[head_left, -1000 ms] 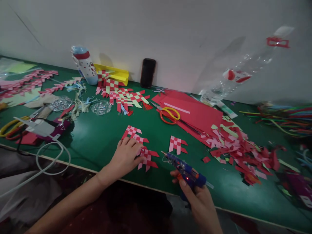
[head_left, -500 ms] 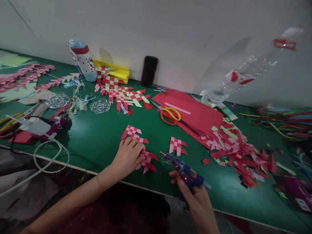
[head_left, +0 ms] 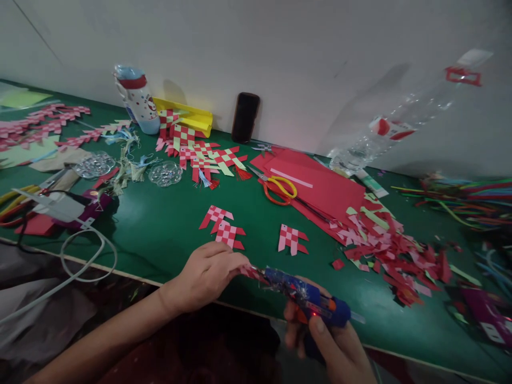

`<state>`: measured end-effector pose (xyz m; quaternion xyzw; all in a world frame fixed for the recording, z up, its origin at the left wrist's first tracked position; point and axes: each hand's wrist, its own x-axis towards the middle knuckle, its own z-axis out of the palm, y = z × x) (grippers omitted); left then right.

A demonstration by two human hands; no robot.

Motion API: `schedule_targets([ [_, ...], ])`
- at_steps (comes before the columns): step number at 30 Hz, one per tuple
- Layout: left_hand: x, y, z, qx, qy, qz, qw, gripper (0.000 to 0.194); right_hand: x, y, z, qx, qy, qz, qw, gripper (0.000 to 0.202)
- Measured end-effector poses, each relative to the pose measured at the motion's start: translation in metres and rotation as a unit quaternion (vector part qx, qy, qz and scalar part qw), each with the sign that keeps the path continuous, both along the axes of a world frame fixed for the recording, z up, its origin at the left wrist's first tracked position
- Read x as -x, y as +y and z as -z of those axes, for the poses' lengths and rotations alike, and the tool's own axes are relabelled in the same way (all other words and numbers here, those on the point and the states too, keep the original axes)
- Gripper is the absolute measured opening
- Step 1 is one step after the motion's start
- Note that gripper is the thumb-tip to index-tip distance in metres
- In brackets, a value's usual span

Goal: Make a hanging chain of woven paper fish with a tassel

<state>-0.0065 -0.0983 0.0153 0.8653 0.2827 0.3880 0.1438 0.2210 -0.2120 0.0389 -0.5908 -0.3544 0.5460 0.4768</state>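
In the head view my right hand (head_left: 320,333) is wrapped round a blue hot glue gun (head_left: 304,293) with a lit red light and a clear glue stick at its back. My left hand (head_left: 214,272) pinches a red and pink woven paper fish (head_left: 252,272) near the table's front edge. The gun's nozzle meets the fish, though the exact spot of contact is hard to make out. Just beyond my left hand lie two woven paper fish, one (head_left: 216,215) partly under the other (head_left: 229,234). A single paper fish (head_left: 293,238) lies to the right.
Scissors (head_left: 280,189) rest on red paper sheets (head_left: 320,181), beside a heap of paper scraps (head_left: 396,250). A phone (head_left: 245,117), a tumbler (head_left: 140,101) and a plastic bottle (head_left: 394,128) lean along the wall. A white cable (head_left: 106,240) loops over the left front edge.
My left hand has lifted a paper fish off the table and drawn it toward me. My right hand has moved slightly nearer, bringing the glue gun's nozzle to the fish.
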Motion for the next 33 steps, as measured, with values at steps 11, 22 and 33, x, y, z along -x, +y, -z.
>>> schedule_targets([
  [11, 0.013, 0.003, -0.002, -0.033, -0.009, 0.093, 0.995, 0.033, 0.004, -0.006, -0.009, 0.003, 0.005, -0.025, 1.0, 0.047],
  [22, 0.011, 0.007, -0.008, -0.128, -0.005, 0.096, 0.987, 0.026, -0.008, -0.011, -0.006, 0.002, -0.015, -0.044, 0.999, 0.038],
  [33, 0.009, 0.008, -0.022, -0.142, 0.009, 0.113, 0.983, 0.025, 0.001, -0.006, -0.016, 0.025, -0.025, -0.072, 0.997, 0.045],
])
